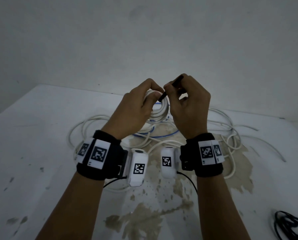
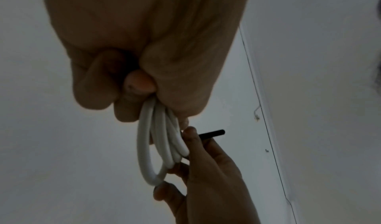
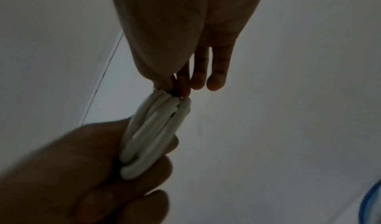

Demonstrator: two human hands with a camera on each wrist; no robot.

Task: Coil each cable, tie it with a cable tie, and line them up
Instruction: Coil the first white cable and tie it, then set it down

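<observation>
A coiled white cable (image 1: 159, 110) (image 2: 163, 146) (image 3: 152, 134) is held up above the table. My left hand (image 1: 136, 108) (image 2: 144, 64) (image 3: 82, 178) grips one side of the coil with curled fingers. My right hand (image 1: 186, 104) (image 2: 206, 170) (image 3: 177, 48) pinches a black cable tie (image 1: 170, 89) (image 2: 212, 134) at the coil's top edge. The strap sticks out past the thumb and its lower end lies against the loops. In the right wrist view only a dark spot of the tie shows at the fingertips.
Loose white cables (image 1: 231, 132) sprawl over the stained white table (image 1: 41, 144) under my hands, with a blue cable (image 1: 162, 134) (image 3: 371, 203) among them. A black cable bundle (image 1: 288, 224) lies at the near right edge. A white wall stands behind.
</observation>
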